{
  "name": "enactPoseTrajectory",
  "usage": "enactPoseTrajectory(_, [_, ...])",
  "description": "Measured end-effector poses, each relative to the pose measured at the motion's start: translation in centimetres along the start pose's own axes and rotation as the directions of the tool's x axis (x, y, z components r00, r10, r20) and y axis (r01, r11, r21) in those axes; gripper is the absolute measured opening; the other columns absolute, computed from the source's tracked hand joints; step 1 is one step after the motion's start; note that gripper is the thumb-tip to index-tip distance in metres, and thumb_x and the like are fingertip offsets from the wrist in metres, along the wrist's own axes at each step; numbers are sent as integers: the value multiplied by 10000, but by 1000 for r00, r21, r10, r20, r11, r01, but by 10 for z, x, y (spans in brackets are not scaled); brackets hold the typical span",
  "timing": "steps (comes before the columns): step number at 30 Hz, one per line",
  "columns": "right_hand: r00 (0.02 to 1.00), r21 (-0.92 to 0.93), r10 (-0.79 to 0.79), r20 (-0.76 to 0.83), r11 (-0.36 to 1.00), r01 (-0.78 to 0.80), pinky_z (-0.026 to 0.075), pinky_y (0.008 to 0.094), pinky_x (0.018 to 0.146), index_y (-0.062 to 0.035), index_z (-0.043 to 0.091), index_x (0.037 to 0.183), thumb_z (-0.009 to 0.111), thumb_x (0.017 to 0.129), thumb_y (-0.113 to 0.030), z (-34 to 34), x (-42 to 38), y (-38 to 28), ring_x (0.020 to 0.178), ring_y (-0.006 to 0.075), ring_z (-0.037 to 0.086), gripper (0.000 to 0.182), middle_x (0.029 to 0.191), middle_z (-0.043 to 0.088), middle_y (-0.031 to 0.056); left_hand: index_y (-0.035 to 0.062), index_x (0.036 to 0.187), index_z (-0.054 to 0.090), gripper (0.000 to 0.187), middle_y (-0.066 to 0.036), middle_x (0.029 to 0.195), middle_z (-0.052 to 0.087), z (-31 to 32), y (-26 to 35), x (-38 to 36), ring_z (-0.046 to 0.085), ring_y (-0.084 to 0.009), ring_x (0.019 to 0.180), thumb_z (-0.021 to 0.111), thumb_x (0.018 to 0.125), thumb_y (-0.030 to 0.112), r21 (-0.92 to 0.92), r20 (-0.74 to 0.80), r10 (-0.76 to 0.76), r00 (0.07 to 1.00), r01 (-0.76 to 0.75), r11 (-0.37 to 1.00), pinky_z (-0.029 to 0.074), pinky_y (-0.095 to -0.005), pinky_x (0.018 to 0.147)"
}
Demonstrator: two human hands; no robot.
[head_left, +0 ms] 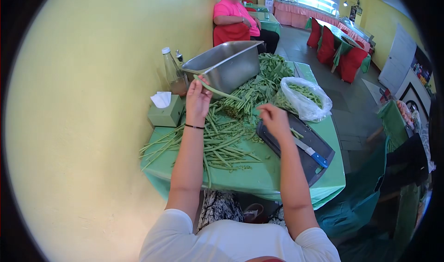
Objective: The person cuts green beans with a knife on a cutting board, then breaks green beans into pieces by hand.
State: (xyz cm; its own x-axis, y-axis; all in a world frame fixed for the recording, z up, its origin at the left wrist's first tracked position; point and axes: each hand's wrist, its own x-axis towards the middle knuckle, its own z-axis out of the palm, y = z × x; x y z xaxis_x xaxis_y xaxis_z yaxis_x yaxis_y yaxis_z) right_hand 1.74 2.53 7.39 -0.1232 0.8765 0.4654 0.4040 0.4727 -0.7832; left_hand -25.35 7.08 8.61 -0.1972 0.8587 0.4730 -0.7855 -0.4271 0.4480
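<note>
My left hand (pixel 198 95) pinches one end of a long green bean (pixel 217 91), raised over the table in front of the steel pan. The bean's free end points right, toward my right hand (pixel 274 118), which is curled above the dark cutting board (pixel 303 146). Whether anything is between the right fingers is too small to make out. A knife with a blue handle (pixel 319 159) lies on the board beside a few cut pieces. Loose long green beans (pixel 222 144) spread over the table under and between my arms.
Behind the beans stand a deep steel pan (pixel 231 68), leafy greens (pixel 275 72) and a plastic bag of cut beans (pixel 307 100). A tissue box (pixel 165 112) and glass bottle (pixel 174 75) are by the wall. A person in pink (pixel 231 15) sits beyond the table.
</note>
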Motion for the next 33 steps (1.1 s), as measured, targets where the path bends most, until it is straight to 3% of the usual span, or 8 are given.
enactPoseTrajectory(5, [997, 95, -34, 75, 995, 26, 411, 251, 524, -25, 646, 936, 539, 873, -63, 32, -7, -16, 537, 131, 514, 130, 692, 610, 37, 43, 1125, 553, 184, -78, 961, 602, 14, -17, -8, 536, -115, 787, 526, 964, 129, 23, 102, -165, 981, 164, 986, 432, -216, 659])
enactPoseTrajectory(9, [990, 44, -49, 129, 998, 44, 428, 283, 553, -21, 625, 880, 550, 880, -78, 28, -8, -11, 566, 172, 546, 94, 704, 612, 46, 52, 1176, 543, 251, -80, 1003, 601, 15, -12, -8, 541, -135, 811, 558, 930, 100, 341, 25, -184, 983, 164, 926, 442, -241, 698])
enactPoseTrajectory(10, [992, -5, -104, 73, 995, 105, 430, 305, 562, -25, 619, 862, 554, 872, -85, 30, -9, -6, 578, 201, 551, 88, 710, 614, 51, 64, 1192, 547, 300, -91, 1030, 597, 6, -10, -6, 544, -162, 871, 582, 896, 89, 821, 77, 32, 997, -81, 566, 438, -267, 751])
enactPoseTrajectory(11, [987, -60, -159, 17, 985, 160, 431, 328, 571, -30, 613, 844, 559, 864, -91, 35, -9, -3, 590, 230, 556, 85, 717, 615, 55, 77, 1208, 550, 352, -102, 1057, 592, 9, -7, -6, 548, -188, 930, 606, 861, 78, 964, 266, 174, 948, -263, -41, 435, -294, 804])
enactPoseTrajectory(15, [981, -206, -192, -33, 962, 181, 434, 352, 584, -45, 619, 842, 568, 843, -95, 39, -14, 1, 615, 274, 559, 72, 739, 629, 60, 94, 1189, 589, 399, -115, 1097, 584, 79, -7, -31, 524, -247, 1053, 632, 793, 95, 770, 566, 152, 810, -454, -448, 399, -351, 897])
enactPoseTrajectory(19, [981, -205, -188, -54, 963, 174, 432, 362, 579, -55, 626, 845, 573, 825, -88, 41, -13, 0, 613, 281, 553, 65, 746, 632, 57, 127, 1102, 642, 325, -84, 1112, 586, 120, -2, -54, 498, -255, 1118, 616, 779, 132, 371, 673, -221, 706, -580, -725, 376, -382, 931])
enactPoseTrajectory(25, [962, -70, -262, -73, 964, 257, 447, 399, 576, -69, 632, 874, 566, 856, -143, 46, -17, -9, 651, 333, 576, 100, 805, 644, 91, 117, 1023, 659, 278, -52, 963, 672, 93, 3, -51, 606, -229, 850, 588, 756, 151, 605, 388, -614, 688, -692, -393, 443, -338, 774])
enactPoseTrajectory(33, [981, 386, -138, -138, 905, 181, 406, 299, 533, -27, 645, 877, 562, 882, -114, 40, -20, -22, 558, 194, 511, 120, 676, 602, 42, 47, 950, 660, 170, -69, 731, 641, 120, 5, -69, 521, -162, 606, 509, 890, 98, 859, 321, -453, 832, -457, -230, 425, -304, 594])
